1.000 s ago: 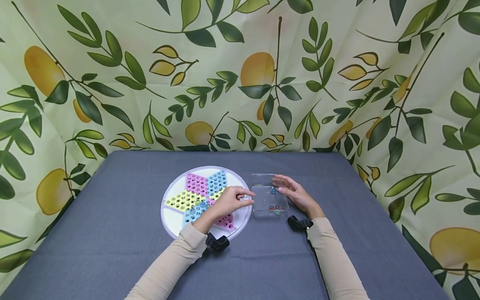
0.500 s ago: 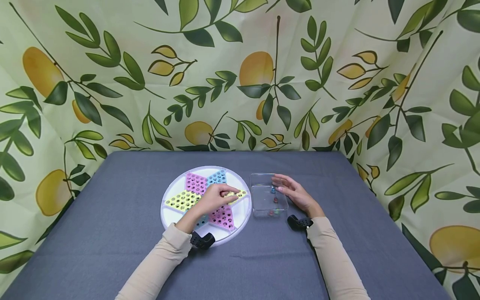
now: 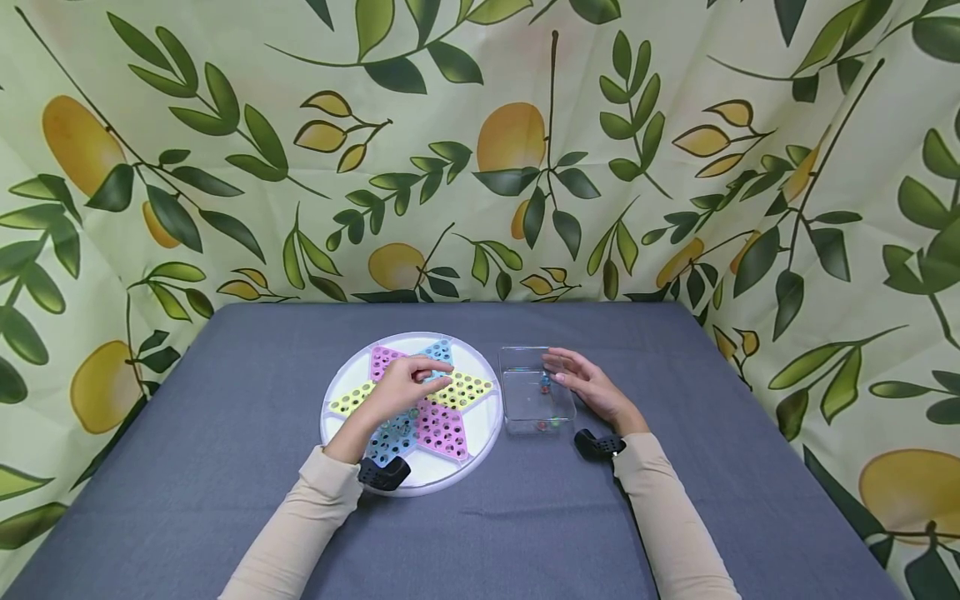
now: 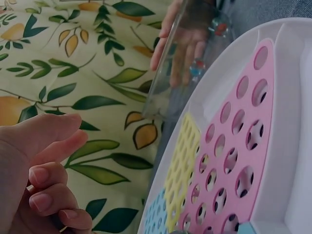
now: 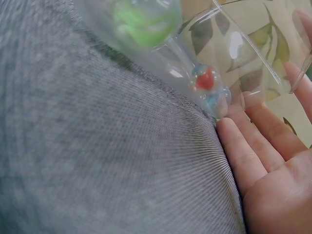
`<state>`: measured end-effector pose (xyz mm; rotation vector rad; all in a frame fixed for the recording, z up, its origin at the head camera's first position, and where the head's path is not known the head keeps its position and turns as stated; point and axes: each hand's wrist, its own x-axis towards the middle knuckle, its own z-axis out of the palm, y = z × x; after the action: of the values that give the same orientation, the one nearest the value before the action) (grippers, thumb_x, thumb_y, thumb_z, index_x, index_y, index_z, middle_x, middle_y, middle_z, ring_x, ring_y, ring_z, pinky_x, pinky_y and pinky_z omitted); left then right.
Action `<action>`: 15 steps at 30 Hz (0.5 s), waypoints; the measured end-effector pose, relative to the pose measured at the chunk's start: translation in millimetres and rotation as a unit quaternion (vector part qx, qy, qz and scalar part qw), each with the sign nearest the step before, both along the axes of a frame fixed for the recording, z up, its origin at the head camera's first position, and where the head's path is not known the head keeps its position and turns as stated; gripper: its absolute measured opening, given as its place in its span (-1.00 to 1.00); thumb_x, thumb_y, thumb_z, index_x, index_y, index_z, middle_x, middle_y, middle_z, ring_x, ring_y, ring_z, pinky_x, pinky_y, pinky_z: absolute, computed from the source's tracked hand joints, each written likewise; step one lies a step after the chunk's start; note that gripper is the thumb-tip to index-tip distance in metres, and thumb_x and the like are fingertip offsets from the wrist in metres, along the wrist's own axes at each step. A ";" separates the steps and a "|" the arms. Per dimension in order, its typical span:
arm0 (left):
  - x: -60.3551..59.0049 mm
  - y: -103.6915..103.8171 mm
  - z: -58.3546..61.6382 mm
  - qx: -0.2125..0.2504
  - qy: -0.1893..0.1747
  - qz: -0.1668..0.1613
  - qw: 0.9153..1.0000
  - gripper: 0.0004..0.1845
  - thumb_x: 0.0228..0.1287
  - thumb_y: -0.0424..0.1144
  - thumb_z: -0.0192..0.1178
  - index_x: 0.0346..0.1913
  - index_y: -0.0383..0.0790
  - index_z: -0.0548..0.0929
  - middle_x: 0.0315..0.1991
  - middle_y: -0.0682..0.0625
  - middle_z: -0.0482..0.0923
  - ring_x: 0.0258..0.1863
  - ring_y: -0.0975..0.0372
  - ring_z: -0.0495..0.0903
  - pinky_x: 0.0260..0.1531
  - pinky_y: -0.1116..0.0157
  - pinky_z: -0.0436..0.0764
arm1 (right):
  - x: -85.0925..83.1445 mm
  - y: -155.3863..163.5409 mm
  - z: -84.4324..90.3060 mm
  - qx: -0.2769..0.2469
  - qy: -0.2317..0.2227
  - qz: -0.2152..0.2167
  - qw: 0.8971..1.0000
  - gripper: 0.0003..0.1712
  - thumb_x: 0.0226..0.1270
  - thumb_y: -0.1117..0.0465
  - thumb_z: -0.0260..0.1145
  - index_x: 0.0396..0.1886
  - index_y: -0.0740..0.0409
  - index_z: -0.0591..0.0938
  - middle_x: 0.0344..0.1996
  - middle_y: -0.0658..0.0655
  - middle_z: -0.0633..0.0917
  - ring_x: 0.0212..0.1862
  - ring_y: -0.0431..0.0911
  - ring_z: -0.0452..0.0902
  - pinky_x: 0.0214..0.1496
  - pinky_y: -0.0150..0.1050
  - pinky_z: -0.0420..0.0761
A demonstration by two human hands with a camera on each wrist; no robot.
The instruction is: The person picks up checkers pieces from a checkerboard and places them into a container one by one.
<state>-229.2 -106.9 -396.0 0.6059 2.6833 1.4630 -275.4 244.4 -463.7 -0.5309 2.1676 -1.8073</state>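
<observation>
From where I stand, the person's left hand (image 3: 401,388) hangs over the round white board (image 3: 483,427), above the middle and upper left of its pink, yellow and blue star of holes. The thumb and forefinger reach forward with a small gap between the tips, and the other three fingers curl in toward the palm; whether they keep a marble tucked there, I cannot tell. The right hand (image 3: 592,390) lies with fingers loose and fairly straight against the right side of the clear box (image 3: 519,400), which sits on the grey table (image 3: 187,500) just beside the board. Inside the box are a few marbles: a blue one (image 3: 545,377) and a red one (image 3: 545,389) close together by the right wall, and a red (image 3: 542,426) and a green (image 3: 555,423) at the near edge. I'd judge the step in hand to be moving marbles between box and board, though which way I can't say. The next move seems to call for fingertips lined up squarely over a single hole, a light touch on its neighbours, and the box held steady.
</observation>
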 end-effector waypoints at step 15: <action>-0.7 -31.7 -7.4 -0.029 0.019 0.004 0.999 -0.74 0.20 -0.26 0.31 -0.10 -0.35 0.72 -0.63 0.11 0.17 -0.61 0.39 0.14 -0.57 0.46 0.19 | -0.3 0.4 -1.0 0.008 0.001 -0.007 1.000 -0.32 0.46 0.19 0.12 0.48 0.22 0.13 0.45 0.35 0.24 0.47 0.07 0.22 0.37 -0.39 0.31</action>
<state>-229.8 -138.6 -403.4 0.6273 2.7481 1.3849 -275.7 244.8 -464.7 -0.5148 2.1900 -1.7957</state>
